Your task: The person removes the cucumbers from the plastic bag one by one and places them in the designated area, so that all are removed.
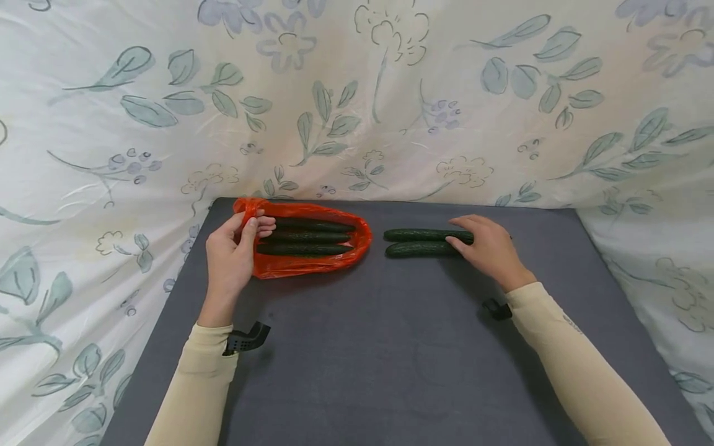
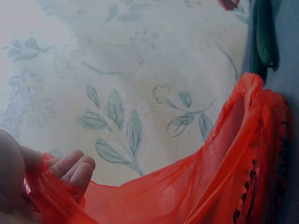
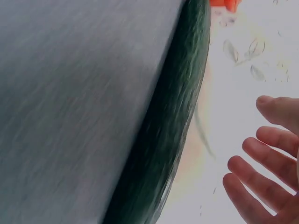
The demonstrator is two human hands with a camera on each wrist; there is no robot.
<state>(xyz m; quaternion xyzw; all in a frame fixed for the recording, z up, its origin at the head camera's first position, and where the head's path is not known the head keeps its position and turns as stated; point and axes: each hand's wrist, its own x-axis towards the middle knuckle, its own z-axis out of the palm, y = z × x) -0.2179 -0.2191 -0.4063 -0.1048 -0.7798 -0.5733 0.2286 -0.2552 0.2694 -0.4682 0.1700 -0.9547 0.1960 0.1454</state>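
Note:
My left hand (image 1: 231,254) grips the gathered edge of a red plastic bag (image 1: 284,270), which lies on its side with its mouth to the right. Inside the bag are three dark green cucumbers (image 1: 307,236), side by side. In the left wrist view the bag's thin plastic (image 2: 224,172) stretches away from the curled fingers (image 2: 79,172). Two more cucumbers (image 1: 415,249) lie parallel to the right of the bag. Over their right ends hovers my right hand (image 1: 491,251). Its fingers (image 3: 252,196) are spread, apart from the cucumber (image 3: 163,121) in the right wrist view.
A dark grey cloth (image 1: 362,359) covers the table. Behind and at both sides hangs a pale curtain (image 1: 357,136) printed with leaves and flowers. Each wrist carries a black camera mount, one at the left cuff (image 1: 248,338).

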